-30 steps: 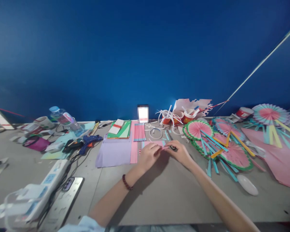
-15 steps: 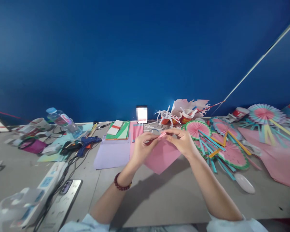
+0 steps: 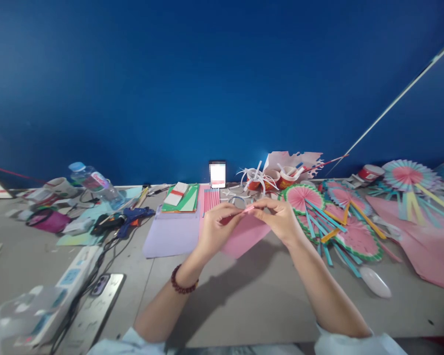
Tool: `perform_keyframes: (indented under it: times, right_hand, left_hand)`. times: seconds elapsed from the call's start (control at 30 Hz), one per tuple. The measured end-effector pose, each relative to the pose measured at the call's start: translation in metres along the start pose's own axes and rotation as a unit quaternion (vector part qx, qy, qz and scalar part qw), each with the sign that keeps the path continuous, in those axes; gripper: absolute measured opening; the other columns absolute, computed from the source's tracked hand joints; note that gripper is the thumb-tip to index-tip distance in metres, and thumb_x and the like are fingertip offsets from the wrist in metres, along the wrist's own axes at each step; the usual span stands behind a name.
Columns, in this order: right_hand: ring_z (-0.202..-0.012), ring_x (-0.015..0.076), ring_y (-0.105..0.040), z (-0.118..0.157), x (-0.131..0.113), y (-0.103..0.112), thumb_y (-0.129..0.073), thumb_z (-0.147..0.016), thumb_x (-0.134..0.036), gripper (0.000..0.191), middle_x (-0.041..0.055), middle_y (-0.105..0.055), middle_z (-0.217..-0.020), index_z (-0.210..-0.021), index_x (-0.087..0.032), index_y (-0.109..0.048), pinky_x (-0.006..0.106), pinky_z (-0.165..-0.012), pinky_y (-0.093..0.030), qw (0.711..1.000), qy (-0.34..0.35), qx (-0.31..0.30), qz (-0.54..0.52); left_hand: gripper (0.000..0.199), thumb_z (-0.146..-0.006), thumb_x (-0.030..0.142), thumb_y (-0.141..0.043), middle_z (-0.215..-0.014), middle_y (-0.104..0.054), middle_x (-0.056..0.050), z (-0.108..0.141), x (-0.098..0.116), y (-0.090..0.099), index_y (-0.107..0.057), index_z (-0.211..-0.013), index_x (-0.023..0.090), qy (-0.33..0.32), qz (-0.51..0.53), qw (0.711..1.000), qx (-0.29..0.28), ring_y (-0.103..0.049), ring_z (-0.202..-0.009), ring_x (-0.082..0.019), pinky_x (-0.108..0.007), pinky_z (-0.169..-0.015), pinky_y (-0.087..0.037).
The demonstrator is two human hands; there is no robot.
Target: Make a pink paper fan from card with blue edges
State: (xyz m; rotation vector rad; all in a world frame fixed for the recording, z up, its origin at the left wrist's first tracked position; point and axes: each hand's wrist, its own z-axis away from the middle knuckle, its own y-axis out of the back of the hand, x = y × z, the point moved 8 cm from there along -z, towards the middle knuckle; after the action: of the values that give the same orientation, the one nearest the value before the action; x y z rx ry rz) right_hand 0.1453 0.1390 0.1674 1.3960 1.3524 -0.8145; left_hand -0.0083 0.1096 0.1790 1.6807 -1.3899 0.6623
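Both hands pinch the upper edge of a sheet of pink paper (image 3: 246, 236) above the middle of the table. A narrow rolled or folded strip of it shows between the fingertips, and the rest hangs below with a corner pointing down. My left hand (image 3: 218, 224) grips that edge from the left, a dark bead bracelet (image 3: 185, 280) on its wrist. From the right, my right hand (image 3: 275, 217) pinches the same edge, its fingertips close to the left ones. Behind the hands lies a row of thin pink sticks (image 3: 211, 198); my left hand partly hides the pink surface under them.
Left: purple paper (image 3: 172, 239), green paper stack (image 3: 188, 199), blue glue gun (image 3: 135, 217), bottle (image 3: 96, 182), power strip (image 3: 64, 291), phone (image 3: 99, 305). Right: watermelon-patterned paper fans (image 3: 358, 236), white oval object (image 3: 375, 282), pink sheets (image 3: 421, 246). Paper cups (image 3: 271, 180) and a lit screen (image 3: 218, 175) stand behind.
The hanging part of the pink paper has become shorter and narrower, its lower corner higher and further left. Both hands stay nearly in place, still pinching the edge.
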Motion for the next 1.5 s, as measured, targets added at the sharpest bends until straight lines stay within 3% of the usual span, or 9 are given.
perform_keyframes:
  times: [0.57, 0.77, 0.93, 1.07, 1.5]
  right_hand:
    - [-0.076, 0.0159, -0.06, 0.004, -0.009, -0.005, -0.072, -0.075, -0.028, 0.006, 0.0026, -0.067, -0.079, -0.078, -0.025, -0.076, 0.029, -0.068, -0.047, 0.998, 0.063, 0.007, -0.017]
    - [-0.077, 0.0164, -0.06, 0.004, -0.01, -0.008, -0.072, -0.074, -0.029, 0.007, 0.0031, -0.068, -0.079, -0.078, -0.024, -0.076, 0.029, -0.067, -0.046, 0.999, 0.049, 0.006, -0.017]
    - [-0.071, 0.0163, -0.061, 0.005, 0.001, -0.007, -0.077, -0.068, -0.036, 0.022, 0.0034, -0.071, -0.078, -0.084, -0.022, -0.074, 0.029, -0.065, -0.049, 0.998, -0.017, 0.027, -0.046]
    - [-0.07, 0.0165, -0.062, 0.006, 0.004, -0.007, -0.077, -0.067, -0.039, 0.022, 0.0046, -0.071, -0.078, -0.078, -0.02, -0.074, 0.028, -0.061, -0.048, 0.998, -0.027, 0.026, -0.048]
    - [-0.069, 0.0157, -0.059, 0.008, -0.018, -0.007, -0.069, -0.075, -0.03, 0.01, 0.0033, -0.068, -0.073, -0.073, -0.02, -0.069, 0.027, -0.06, -0.046, 0.999, 0.049, 0.016, 0.001]
  left_hand:
    - [0.009, -0.083, 0.025, -0.066, -0.082, -0.071, -0.005, -0.002, -0.003, 0.001, -0.072, -0.083, 0.018, 0.002, 0.023, 1.0, 0.009, -0.063, -0.078, -0.016, -0.025, -0.071, -0.05]
    - [0.008, -0.081, 0.025, -0.068, -0.082, -0.071, -0.005, -0.002, -0.007, 0.002, -0.072, -0.083, 0.019, 0.012, 0.042, 0.999, 0.025, -0.064, -0.077, -0.015, -0.024, -0.07, -0.049]
    - [0.009, -0.081, 0.026, -0.068, -0.08, -0.071, -0.005, -0.001, -0.015, 0.002, -0.072, -0.08, 0.018, 0.046, 0.071, 0.996, 0.031, -0.064, -0.075, -0.016, -0.025, -0.068, -0.05]
    - [0.011, -0.08, 0.028, -0.069, -0.078, -0.07, -0.005, -0.001, -0.019, 0.0, -0.071, -0.078, 0.018, 0.046, 0.094, 0.994, 0.022, -0.064, -0.074, -0.015, -0.024, -0.066, -0.049]
    - [0.013, -0.081, 0.029, -0.066, -0.078, -0.07, -0.006, -0.002, -0.01, 0.001, -0.071, -0.078, 0.017, 0.01, 0.061, 0.998, 0.016, -0.064, -0.074, -0.015, -0.025, -0.066, -0.051]
